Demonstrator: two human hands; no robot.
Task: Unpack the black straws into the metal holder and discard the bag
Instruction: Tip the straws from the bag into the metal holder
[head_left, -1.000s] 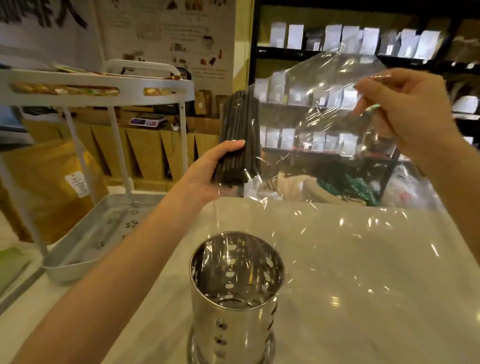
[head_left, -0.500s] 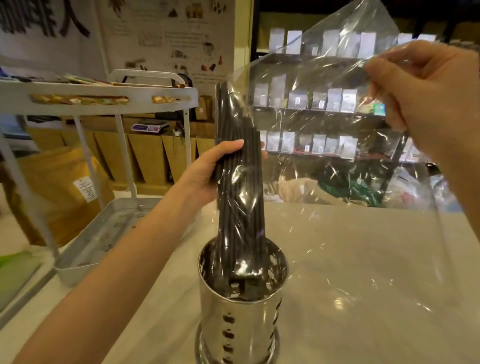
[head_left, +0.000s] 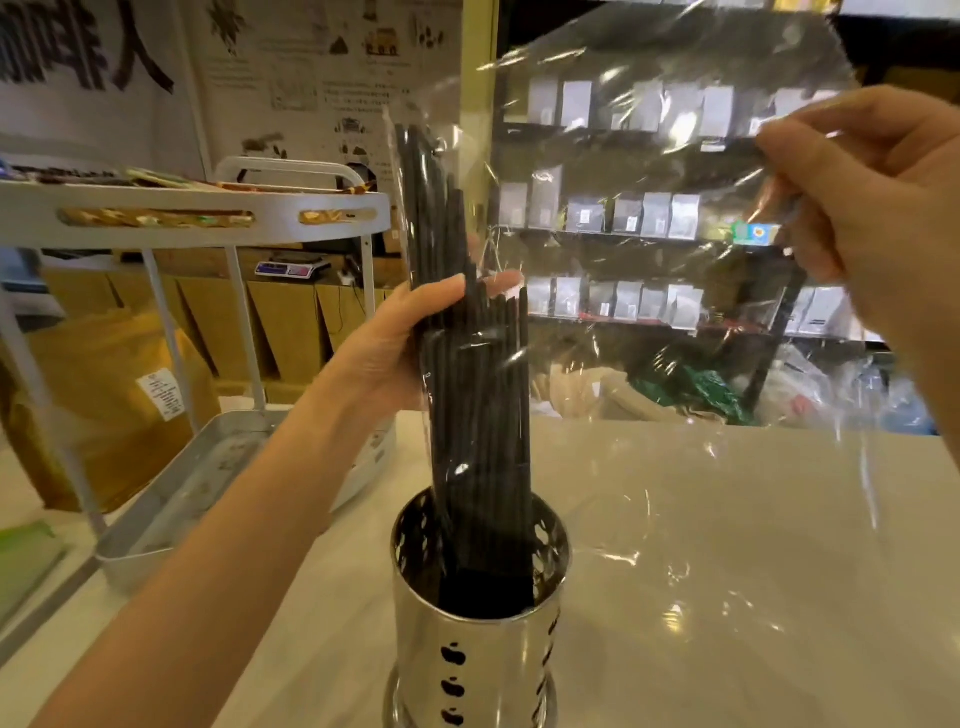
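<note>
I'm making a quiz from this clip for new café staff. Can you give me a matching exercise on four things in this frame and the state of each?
Things:
1. straws
2. holder
3. bag
4. left hand

States:
A. clear, pinched by the right hand
B. grips the bundle's middle
C. black, lower ends inside the metal cylinder
D. shiny, perforated, standing on the counter

Pairs: 1-C, 2-D, 3-A, 4-B
</note>
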